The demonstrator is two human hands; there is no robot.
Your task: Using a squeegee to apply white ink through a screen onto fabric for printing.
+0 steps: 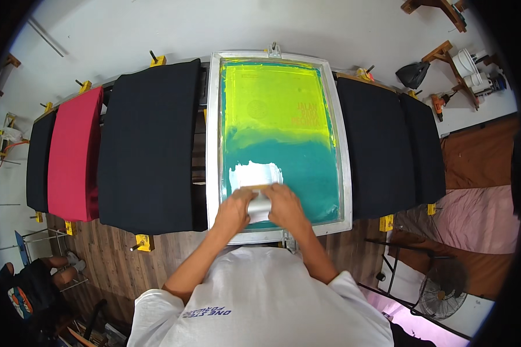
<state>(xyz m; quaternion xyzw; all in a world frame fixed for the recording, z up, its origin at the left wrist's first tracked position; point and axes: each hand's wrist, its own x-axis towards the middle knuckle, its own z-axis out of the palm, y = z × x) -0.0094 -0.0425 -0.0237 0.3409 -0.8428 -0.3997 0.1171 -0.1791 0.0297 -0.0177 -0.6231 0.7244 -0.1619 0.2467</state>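
A framed printing screen [212, 144] lies across the row of boards in front of me. Its mesh is yellow-green on the far half and teal on the near half. Both my left hand [235, 207] and my right hand [283, 206] are closed on the two ends of a squeegee [259, 188] near the screen's near edge. A patch of white ink [257, 172] lies on the teal mesh just beyond the squeegee. More white shows between my hands. My fingertips are partly hidden behind the squeegee.
Black shirts [150, 144] cover boards on the left, with a pink shirt [74, 156] among them. More black shirts [376, 144] lie to the right. Yellow clamps [145, 243] stick out along the board ends. A standing fan [444, 289] is at lower right; a seated person [37, 286] is at lower left.
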